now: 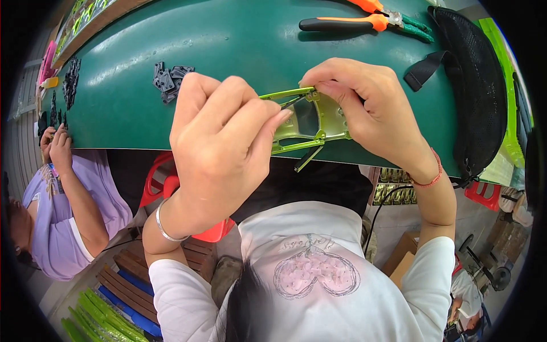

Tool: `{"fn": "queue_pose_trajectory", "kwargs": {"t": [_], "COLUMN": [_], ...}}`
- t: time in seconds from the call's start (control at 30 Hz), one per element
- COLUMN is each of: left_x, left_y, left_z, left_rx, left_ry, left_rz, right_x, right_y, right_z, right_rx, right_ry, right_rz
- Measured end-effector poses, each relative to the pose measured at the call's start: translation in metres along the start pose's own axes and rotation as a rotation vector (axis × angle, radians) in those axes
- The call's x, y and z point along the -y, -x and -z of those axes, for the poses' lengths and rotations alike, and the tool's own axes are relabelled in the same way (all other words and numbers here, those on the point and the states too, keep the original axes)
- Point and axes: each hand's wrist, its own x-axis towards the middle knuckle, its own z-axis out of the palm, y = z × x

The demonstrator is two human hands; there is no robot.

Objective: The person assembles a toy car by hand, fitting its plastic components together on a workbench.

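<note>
Above the table's near edge I hold a shiny yellow-green plastic frame (pixel 329 114), with an open middle and small hinge-like joints. My right hand (pixel 373 102) is closed on its right end, thumb and fingers pinching the upper corner. My left hand (pixel 219 134) is closed over the left side, its thumb and forefinger pinched at a thin black strip (pixel 294 101) by the upper joint. These fingers hide the strip's end and much of the frame's left side. A second black strip (pixel 308 159) sticks out below the lower joint.
Small black plastic pieces (pixel 167 81) lie on the green table (pixel 245 48) beyond my left hand. Orange-and-black pliers (pixel 353 24) lie at the far side, a black mesh pouch (pixel 476 91) at right. At left, a co-worker's hands (pixel 57 145) are near more black pieces (pixel 71 82).
</note>
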Motion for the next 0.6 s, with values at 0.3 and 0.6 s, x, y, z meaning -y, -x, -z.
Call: {"fn": "queue_pose_trajectory", "kwargs": {"t": [0.3, 0.6], "left_x": [0.0023, 0.0034], "left_y": [0.0017, 0.0027], "left_z": [-0.0061, -0.0088], "left_rx": [-0.059, -0.070], "left_ry": [0.058, 0.082], "left_rz": [0.033, 0.024], "right_x": [0.0067, 0.0061], "right_y": [-0.0004, 0.0028], "right_z": [0.0075, 0.0096], "right_rx": [0.127, 0.112], "right_ry": [-0.028, -0.057], "right_rz": [-0.215, -0.249]}}
